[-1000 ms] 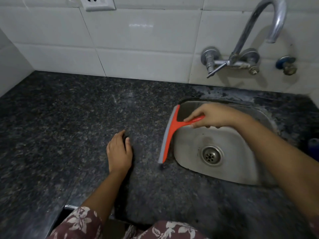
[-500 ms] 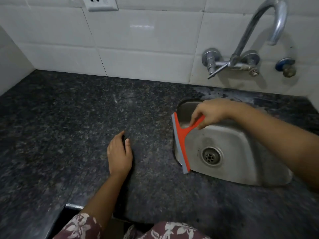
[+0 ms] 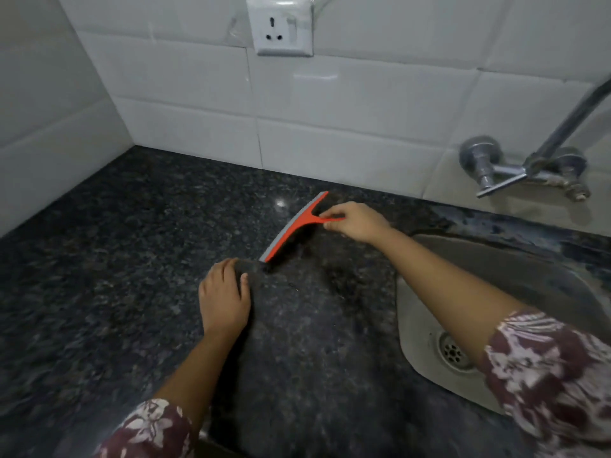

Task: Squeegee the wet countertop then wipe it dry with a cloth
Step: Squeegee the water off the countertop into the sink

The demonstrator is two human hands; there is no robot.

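Squeegee (image 3: 291, 231) blade-down on the counter (image 3: 115, 259) left of the sink (image 3: 416, 312), handle pinched between fingers of the right hand (image 3: 358, 223). Left hand (image 3: 224, 299) flat on the counter, also left of the sink, fingers relaxed and holding nothing, just beside the blade's near end.

Your left hand (image 3: 224, 299) lies palm down on the countertop (image 3: 99, 259), fingers close together and pointing away from you, thumb out to the right, forearm running straight back toward your body. Your right arm reaches in from the right, bare below a patterned sleeve (image 3: 545, 365). Your right hand (image 3: 355, 221) pinches the squeegee (image 3: 291, 231) handle between thumb and curled fingers.
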